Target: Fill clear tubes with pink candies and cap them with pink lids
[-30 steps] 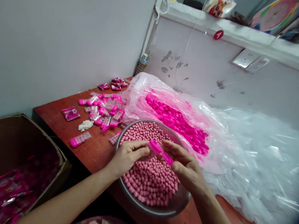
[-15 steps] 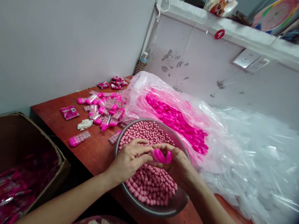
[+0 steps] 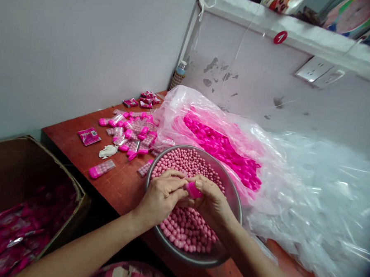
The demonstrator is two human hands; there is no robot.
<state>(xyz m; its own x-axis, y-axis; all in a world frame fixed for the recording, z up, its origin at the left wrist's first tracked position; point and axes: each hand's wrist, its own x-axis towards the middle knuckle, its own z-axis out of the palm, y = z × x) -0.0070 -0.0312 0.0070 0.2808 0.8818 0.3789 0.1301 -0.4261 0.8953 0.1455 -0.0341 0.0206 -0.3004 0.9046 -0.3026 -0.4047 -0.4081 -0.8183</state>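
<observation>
My left hand (image 3: pixel 161 195) and my right hand (image 3: pixel 211 202) meet over a metal bowl (image 3: pixel 233 194) heaped with small pink balls (image 3: pixel 186 161). Between their pinched fingertips sits a small bright pink case (image 3: pixel 194 190), mostly hidden by the fingers. Both hands hover just above the balls, near the bowl's middle. A clear plastic bag (image 3: pixel 180 109) holding many bright pink cases (image 3: pixel 221 148) lies right behind the bowl.
Filled clear cases with pink caps (image 3: pixel 131 131) are scattered on the red-brown table (image 3: pixel 67 134), one lone case (image 3: pixel 101 168) nearer. Pink sachets (image 3: pixel 88 136) lie at the left. A cardboard box (image 3: pixel 31 176) of pink packets stands at the lower left. Crumpled clear plastic (image 3: pixel 318 191) covers the right.
My hands have drawn together and lowered toward the balls. The pink case, seen open and spread a second ago, is now folded small between the fingertips. The camera has shifted slightly.
</observation>
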